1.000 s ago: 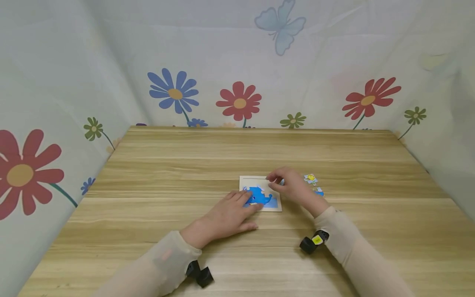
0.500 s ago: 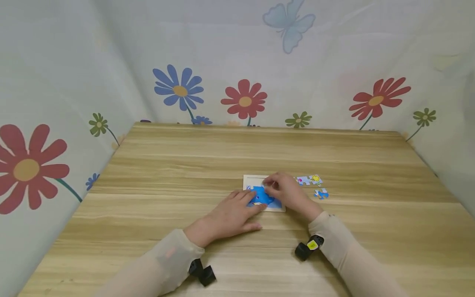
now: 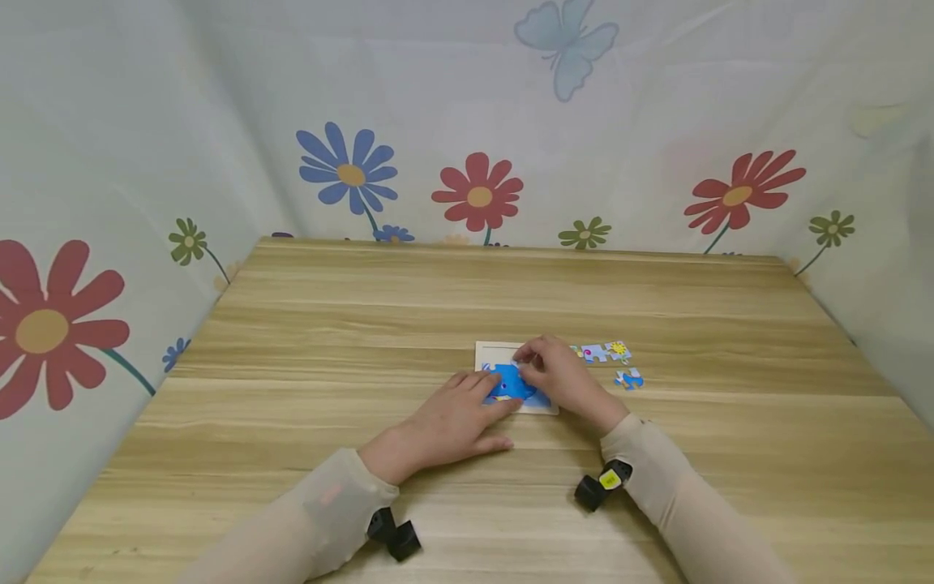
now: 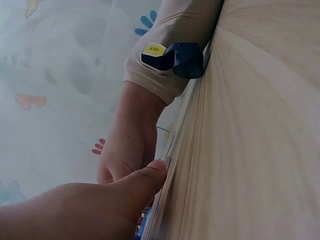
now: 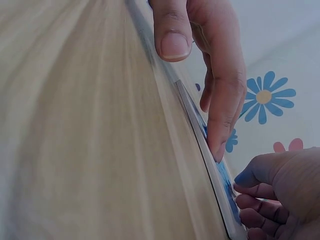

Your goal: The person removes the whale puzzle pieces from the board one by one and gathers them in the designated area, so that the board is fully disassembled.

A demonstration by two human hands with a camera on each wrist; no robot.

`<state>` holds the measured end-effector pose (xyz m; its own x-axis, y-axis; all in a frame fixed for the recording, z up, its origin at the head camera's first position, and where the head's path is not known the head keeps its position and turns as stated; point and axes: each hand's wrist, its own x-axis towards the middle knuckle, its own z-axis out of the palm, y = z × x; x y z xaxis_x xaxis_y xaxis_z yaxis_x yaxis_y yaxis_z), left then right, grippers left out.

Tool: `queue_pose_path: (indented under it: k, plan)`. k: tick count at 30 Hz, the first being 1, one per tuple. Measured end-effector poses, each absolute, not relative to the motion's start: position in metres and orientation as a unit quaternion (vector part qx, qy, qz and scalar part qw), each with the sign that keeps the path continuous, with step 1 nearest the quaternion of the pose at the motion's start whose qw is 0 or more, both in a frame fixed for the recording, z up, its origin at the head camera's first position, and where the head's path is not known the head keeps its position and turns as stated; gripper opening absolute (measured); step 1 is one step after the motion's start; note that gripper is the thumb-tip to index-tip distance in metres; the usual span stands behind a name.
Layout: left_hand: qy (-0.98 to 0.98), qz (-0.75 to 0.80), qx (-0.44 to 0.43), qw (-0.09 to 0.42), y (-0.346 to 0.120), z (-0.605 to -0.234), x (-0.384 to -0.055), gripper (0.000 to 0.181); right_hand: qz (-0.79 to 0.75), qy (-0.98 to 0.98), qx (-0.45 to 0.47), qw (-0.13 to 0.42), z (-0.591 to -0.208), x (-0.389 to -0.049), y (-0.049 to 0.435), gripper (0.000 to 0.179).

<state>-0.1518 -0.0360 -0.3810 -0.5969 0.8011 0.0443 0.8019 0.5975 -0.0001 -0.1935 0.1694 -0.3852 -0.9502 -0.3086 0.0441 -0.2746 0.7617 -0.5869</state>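
Observation:
A small jigsaw puzzle in a pale frame (image 3: 480,354) lies on the wooden table, with a blue animal picture (image 3: 514,386) partly assembled in it. My left hand (image 3: 454,415) rests on its left and front part, fingers extended; the thumb lies at the near edge in the left wrist view. Over the puzzle's right side, my right hand (image 3: 569,380) has thumb and index finger close together, pinching a puzzle piece mostly hidden by the fingertips. In the right wrist view, the right hand's fingertips (image 5: 241,181) are down at the puzzle surface, near the left fingers.
Right of the frame lie loose puzzle pieces: one with a yellow sun (image 3: 619,349), a pale one with a pink swirl (image 3: 594,354) and a blue one (image 3: 628,379). A flower-printed cloth (image 3: 409,89) encloses the table's back and sides.
My right hand has moved left and slightly toward me, from the frame's upper right onto the blue picture, uncovering loose pieces. The left hand stays on the puzzle. The head view has shifted slightly.

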Motion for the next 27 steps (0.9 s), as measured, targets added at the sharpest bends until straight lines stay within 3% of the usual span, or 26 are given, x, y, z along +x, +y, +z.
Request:
queue_pose_path:
  k: [10, 27]
  plan:
    - [-0.895, -0.013, -0.446, 0.011, -0.0363, -0.3806, -0.1526, 0.055, -0.319, 0.933, -0.165, 0.003, -0.3848, -0.1933, 0.1678, 0.021]
    - [-0.895, -0.015, -0.446, 0.006, -0.0354, -0.3787, -0.152, 0.055, -0.391, 0.908, -0.15, 0.019, -0.3806, -0.1914, 0.1721, 0.015]
